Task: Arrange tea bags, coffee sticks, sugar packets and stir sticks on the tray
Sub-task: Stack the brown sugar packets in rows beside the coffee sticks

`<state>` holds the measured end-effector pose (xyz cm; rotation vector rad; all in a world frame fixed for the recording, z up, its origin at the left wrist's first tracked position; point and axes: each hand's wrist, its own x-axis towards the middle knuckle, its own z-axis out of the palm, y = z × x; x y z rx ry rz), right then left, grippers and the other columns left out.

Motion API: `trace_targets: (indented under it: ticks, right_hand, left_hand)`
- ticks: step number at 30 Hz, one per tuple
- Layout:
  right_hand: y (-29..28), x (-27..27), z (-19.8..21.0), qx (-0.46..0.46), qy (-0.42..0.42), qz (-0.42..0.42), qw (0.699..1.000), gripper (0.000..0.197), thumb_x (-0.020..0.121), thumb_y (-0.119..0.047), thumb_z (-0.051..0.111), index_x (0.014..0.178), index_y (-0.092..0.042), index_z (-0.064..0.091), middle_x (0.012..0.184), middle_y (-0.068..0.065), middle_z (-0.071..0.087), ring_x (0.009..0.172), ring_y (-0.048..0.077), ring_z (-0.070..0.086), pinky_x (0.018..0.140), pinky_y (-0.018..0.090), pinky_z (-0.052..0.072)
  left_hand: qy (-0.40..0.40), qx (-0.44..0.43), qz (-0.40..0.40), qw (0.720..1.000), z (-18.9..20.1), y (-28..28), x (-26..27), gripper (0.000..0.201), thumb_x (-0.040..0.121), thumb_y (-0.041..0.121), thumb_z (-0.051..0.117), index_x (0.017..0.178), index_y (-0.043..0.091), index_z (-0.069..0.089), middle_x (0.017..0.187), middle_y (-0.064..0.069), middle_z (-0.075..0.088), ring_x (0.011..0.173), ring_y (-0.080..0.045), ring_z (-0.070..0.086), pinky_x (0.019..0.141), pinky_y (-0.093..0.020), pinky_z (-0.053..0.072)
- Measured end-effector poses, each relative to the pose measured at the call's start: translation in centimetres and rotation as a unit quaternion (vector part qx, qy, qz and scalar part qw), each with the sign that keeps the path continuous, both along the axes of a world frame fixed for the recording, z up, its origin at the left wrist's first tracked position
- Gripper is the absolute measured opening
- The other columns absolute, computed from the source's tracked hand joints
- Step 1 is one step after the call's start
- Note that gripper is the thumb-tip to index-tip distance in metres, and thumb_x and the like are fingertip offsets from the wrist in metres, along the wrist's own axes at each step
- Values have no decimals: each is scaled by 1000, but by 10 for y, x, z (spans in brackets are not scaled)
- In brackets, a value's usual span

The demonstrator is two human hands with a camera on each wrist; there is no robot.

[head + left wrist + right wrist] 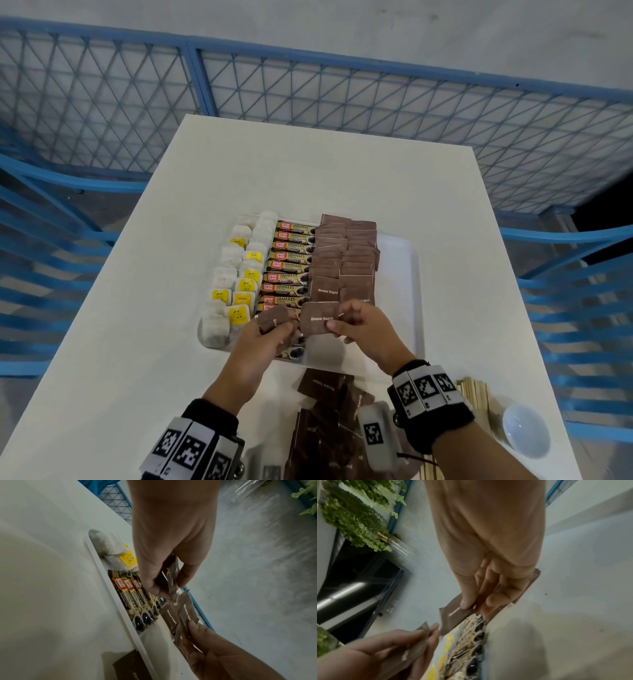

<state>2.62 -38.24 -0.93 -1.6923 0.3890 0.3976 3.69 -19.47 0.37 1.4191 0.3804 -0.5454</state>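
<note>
Over the near edge of the shallow white plastic tray [399, 260], both hands hold brown paper sugar packets: the left hand [263, 337] pinches a small stack of them [274, 318] between thumb and fingers, and the right hand [366, 330] grips a single packet printed "Brown Sugar" [317, 320] at its right edge.

Judging from the layout, the risk is disturbing what is already set. The two overlapping columns of brown sugar packets [344, 255] lie directly beyond the fingertips, and a careless drop could slide the nearest ones out of line or onto the row of brown-and-red coffee sticks [291, 265] just beside them. The left stack is held loosely enough to fan out and spill.

White tea bags with yellow tags [239, 274] fill the tray's left side. More loose brown packets [329, 411] wait on the white tabletop [137, 308] between the wrists, with pale wooden stir sticks [474, 394] near the right wrist, not yet on the tray.
</note>
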Motion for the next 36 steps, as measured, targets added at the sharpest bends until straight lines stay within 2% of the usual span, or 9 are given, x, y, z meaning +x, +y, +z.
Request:
trace_targets:
  ticks: [4, 9, 14, 17, 23, 26, 29, 33, 36]
  right_hand:
    - [-6, 12, -13, -104, -15, -60, 993, 15, 78, -14, 74, 80, -19, 59, 74, -2, 64, 68, 10, 58, 59, 10, 43]
    - [-3, 21, -22, -173, -58, -77, 980, 16, 75, -13, 76, 80, -13, 60, 70, -4, 59, 66, 9, 54, 56, 4, 42]
    - [2, 26, -27, -205, -60, -68, 975, 17, 76, -11, 74, 81, -10, 58, 66, -7, 53, 61, 3, 47, 55, 3, 40]
    - [3, 29, -31, -220, -55, -72, 971, 19, 76, -13, 74, 84, -9, 57, 65, -6, 51, 63, 9, 48, 53, 8, 40]
    - [3, 29, -35, -242, -82, -59, 965, 28, 76, -15, 74, 87, -11, 49, 80, 2, 50, 68, 12, 44, 59, 15, 36]
    - [-1, 25, -32, -262, -107, -47, 958, 23, 80, -15, 70, 89, -12, 49, 85, 0, 48, 66, 4, 40, 59, 11, 34]
    - [-9, 19, -30, -277, -113, -63, 952, 23, 81, -12, 67, 96, -12, 50, 93, 1, 46, 69, 3, 42, 62, 9, 36]
    - [-19, 12, -35, -293, -84, -91, 948, 45, 76, -14, 72, 114, -9, 47, 107, 5, 42, 95, 24, 53, 88, 32, 48]
    - [-24, 10, -35, -295, -57, -88, 950, 54, 74, -16, 73, 119, -8, 44, 115, 13, 45, 103, 28, 51, 91, 33, 45]
  left_hand:
    - [34, -23, 31, 999, 2, 1, 3, 20, 92, -1, 50, 90, 9, 67, 85, -10, 64, 79, -22, 63, 87, -36, 52]
    - [66, -51, 73, 994, -3, 2, 4, 28, 92, 2, 45, 117, 0, 59, 98, -10, 66, 88, -22, 61, 97, -47, 46]
    - [49, -38, 61, 996, -1, 1, 6, 26, 93, 5, 43, 96, 9, 68, 83, 0, 73, 70, -8, 68, 84, -36, 49]
    - [55, -37, 68, 996, -2, 3, 6, 24, 91, 7, 46, 98, 9, 69, 87, -3, 72, 78, -13, 66, 92, -43, 48]
    - [52, -83, 57, 994, 1, 0, 6, 25, 93, 3, 44, 99, 9, 68, 90, -6, 71, 84, -17, 67, 84, -36, 51]
    - [26, -45, 37, 998, 0, 0, 5, 23, 92, 2, 49, 101, 13, 67, 96, -9, 68, 90, -20, 63, 76, -31, 52]
    - [-3, -22, 0, 1000, -1, -2, 3, 23, 91, -2, 51, 105, 11, 64, 102, -11, 67, 96, -23, 63, 82, -34, 53]
    - [-36, 49, -41, 997, -5, -9, 7, 24, 87, -5, 57, 98, 15, 62, 103, -10, 65, 91, -22, 65, 81, -34, 56]
    - [-106, 159, -91, 977, -5, -18, 12, 26, 82, 1, 66, 83, 26, 61, 90, 3, 67, 87, -15, 64, 80, -29, 52]
